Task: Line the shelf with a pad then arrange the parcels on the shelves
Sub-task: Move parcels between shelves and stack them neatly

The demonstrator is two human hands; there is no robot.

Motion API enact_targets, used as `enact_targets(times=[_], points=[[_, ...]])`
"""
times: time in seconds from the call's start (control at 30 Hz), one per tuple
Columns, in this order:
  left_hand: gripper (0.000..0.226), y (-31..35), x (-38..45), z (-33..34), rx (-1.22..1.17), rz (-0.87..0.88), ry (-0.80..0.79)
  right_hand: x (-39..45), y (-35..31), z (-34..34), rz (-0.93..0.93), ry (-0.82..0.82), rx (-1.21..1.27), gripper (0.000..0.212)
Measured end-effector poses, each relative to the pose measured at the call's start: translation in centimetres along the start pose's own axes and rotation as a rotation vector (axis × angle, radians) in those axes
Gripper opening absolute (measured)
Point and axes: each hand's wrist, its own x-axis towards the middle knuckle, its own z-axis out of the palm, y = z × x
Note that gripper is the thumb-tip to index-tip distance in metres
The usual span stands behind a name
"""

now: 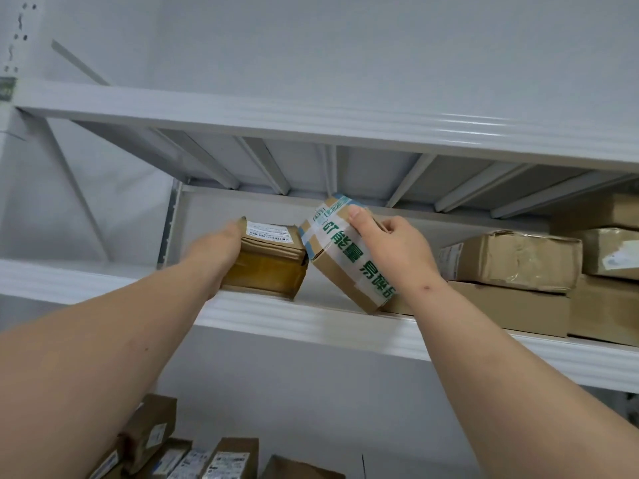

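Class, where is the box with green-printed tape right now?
The green-taped box tilts on the shelf, right hand holding it, beside the brown parcel.

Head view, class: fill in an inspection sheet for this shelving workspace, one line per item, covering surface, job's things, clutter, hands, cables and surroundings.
Surface: white metal shelf, seen from below its front edge; no pad can be made out on it.
Job's things: yellow-taped parcel flat at the shelf's front edge; green-lettered box tilted, its lower corner on the shelf, touching the yellow-taped parcel.
Clutter: stacked brown parcels at the right of the same shelf; more labelled parcels below.
Hands: left hand holds the yellow-taped parcel's left side; right hand grips the green-lettered box from above.
Cables: nothing seen.
Surroundings: upper shelf overhead, pale wall behind.
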Motion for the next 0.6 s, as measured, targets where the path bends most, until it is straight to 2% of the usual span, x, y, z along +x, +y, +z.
enact_targets(times=[0.2, 0.37, 0.47, 0.6], points=[[0.04, -0.5, 2.0, -0.3, 0.058, 0.009, 0.018, 1.3, 0.5, 0.8, -0.006, 0.021, -0.281, 0.081], [0.036, -0.2, 2.7, -0.4, 0.07, 0.015, 0.03, 1.7, 0.4, 1.7, -0.049, -0.062, -0.55, 0.092], [0.042, -0.4, 3.2, -0.5, 0.061, -0.001, 0.026, 1.8, 0.8, 2.0, -0.085, -0.137, -0.693, 0.078], [0.072, -1.2, 3.9, 0.5, 0.084, -0.007, 0.023, 1.7, 2.3, 2.4, -0.119, -0.128, -0.502, 0.058]])
